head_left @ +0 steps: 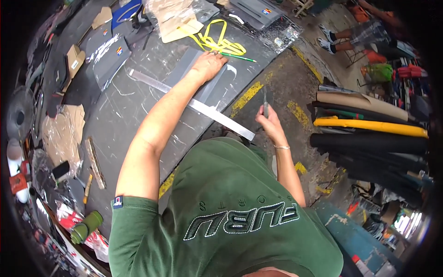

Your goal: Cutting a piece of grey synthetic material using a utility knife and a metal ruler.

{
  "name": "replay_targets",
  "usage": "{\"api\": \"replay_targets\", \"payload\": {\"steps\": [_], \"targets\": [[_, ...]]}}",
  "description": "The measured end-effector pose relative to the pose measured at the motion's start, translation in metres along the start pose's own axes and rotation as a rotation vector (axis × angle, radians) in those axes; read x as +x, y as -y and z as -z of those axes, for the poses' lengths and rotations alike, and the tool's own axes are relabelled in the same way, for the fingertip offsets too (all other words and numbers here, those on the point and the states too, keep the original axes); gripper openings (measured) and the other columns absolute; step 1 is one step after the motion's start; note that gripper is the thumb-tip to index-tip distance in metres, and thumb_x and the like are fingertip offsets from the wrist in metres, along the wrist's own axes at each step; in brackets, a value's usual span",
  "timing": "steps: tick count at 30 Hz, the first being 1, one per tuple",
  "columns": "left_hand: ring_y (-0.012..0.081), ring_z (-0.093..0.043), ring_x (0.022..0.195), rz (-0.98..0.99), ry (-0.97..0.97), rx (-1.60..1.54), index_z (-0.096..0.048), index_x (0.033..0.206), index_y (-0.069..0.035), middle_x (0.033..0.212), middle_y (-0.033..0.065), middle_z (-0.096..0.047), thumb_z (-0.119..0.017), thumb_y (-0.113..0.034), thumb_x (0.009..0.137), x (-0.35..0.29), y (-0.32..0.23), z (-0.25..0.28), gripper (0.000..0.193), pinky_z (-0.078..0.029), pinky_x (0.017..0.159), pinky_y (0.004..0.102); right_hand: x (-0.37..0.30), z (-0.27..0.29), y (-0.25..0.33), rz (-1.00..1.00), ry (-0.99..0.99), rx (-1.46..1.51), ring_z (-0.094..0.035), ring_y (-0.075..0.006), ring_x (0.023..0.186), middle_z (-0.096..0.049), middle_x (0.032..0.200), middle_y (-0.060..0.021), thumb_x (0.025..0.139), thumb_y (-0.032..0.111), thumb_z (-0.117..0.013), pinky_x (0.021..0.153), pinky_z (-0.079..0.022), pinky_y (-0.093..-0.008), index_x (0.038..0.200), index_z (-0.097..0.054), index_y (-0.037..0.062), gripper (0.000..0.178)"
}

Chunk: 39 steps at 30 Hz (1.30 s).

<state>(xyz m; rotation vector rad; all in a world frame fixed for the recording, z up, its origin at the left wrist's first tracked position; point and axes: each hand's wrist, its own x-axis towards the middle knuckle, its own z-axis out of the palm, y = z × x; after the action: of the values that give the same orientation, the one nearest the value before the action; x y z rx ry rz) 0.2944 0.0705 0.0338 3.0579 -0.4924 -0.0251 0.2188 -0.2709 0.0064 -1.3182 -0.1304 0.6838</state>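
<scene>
My left hand (210, 65) lies with its fingers flat on a grey sheet (182, 64) on the dark work table (124, 108). A green pencil (240, 58) and a bundled yellow strap (221, 42) lie beside its fingertips. Under my left forearm runs a long metal ruler (219, 117), slanting across the table and past its near edge. Off that edge, my right hand (272, 125) is closed around a thin, grey, knife-like tool (265, 100) that points away from me. A narrow, darker strip (214, 90) lies close to my left wrist.
Brown paper and plastic (170, 21) and grey fabric pieces (108, 55) cover the far side. A wooden stick (95, 161) and a brush (87, 188) lie at left. Rolls of material (374, 125) are stacked at right. Another person's legs (344, 40) show at far right.
</scene>
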Motion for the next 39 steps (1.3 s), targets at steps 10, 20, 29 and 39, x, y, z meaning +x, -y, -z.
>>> {"api": "replay_targets", "payload": {"steps": [10,20,29,39], "targets": [[0.0356,-0.07,0.094,0.046,-0.396,-0.2,-0.07,0.106,-0.006,0.104,0.0119,-0.072,-0.066,-0.02,0.097,-0.058,0.047,0.126,0.018,-0.056,0.084,0.0457,0.013,-0.07,0.001,-0.036,0.219,-0.852,-0.07,-0.0401,0.098,-0.072,0.102,-0.018,0.093,0.026,-0.074,0.084,-0.054,-0.0458,0.105,-0.059,0.0046,0.028],[0.0151,-0.059,0.105,1.199,-1.039,-1.03,-0.058,0.128,0.007,0.113,0.0099,-0.069,-0.062,-0.038,0.105,-0.177,0.006,0.051,0.051,-0.046,0.098,0.0306,0.018,0.03,0.053,0.189,-0.162,-1.052,-0.075,-0.0182,0.087,-0.076,0.094,-0.0147,0.091,0.022,-0.075,0.079,-0.056,-0.0332,0.11,-0.074,0.0058,0.024],[0.0393,-0.049,0.138,1.097,-0.631,-0.41,-0.051,0.147,-0.002,0.149,0.0207,-0.052,-0.068,-0.046,0.097,-0.21,-0.085,-0.005,0.069,-0.039,0.114,0.0483,0.039,0.089,0.089,0.429,-0.282,-0.981,-0.048,-0.006,0.076,-0.055,0.079,0.0037,0.102,0.026,-0.068,0.07,-0.043,-0.0236,0.092,-0.064,0.0022,0.027],[0.0374,-0.036,0.149,1.065,-0.494,-0.396,-0.05,0.149,-0.006,0.158,0.0157,-0.045,-0.068,-0.043,0.096,-0.199,-0.096,-0.036,0.067,-0.029,0.122,0.0505,0.03,-0.059,0.009,0.262,0.127,-0.706,-0.05,-0.0085,0.071,-0.057,0.074,0.001,0.099,0.03,-0.072,0.065,-0.044,-0.0269,0.091,-0.064,0.0037,0.029]]}}
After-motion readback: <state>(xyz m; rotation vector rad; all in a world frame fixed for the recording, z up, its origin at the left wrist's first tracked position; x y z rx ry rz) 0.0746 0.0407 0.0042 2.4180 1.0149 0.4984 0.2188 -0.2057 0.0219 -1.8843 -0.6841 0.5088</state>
